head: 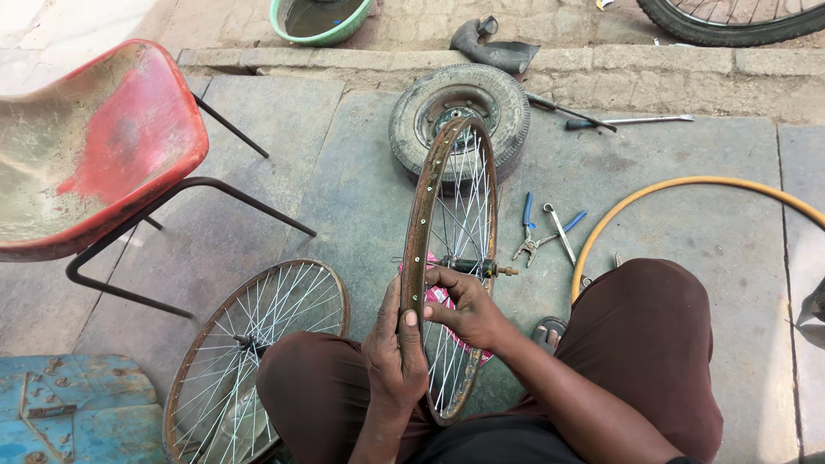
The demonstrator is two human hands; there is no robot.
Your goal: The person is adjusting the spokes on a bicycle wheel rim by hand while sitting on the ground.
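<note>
Upright rusty spoked bicycle rim (pixel 418 215), left hand (pixel 394 354) fingers grasping its edge, right hand (pixel 467 309) fingers clutching spokes.

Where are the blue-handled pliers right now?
In the head view, the pliers lie on the stone floor right of the upright wheel rim, between it and the yellow hose.

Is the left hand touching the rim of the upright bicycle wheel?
Touching. The head view shows the left hand wrapped around the rusty rim of the upright wheel, thumb pressed on its outer face, with no gap visible.
</note>
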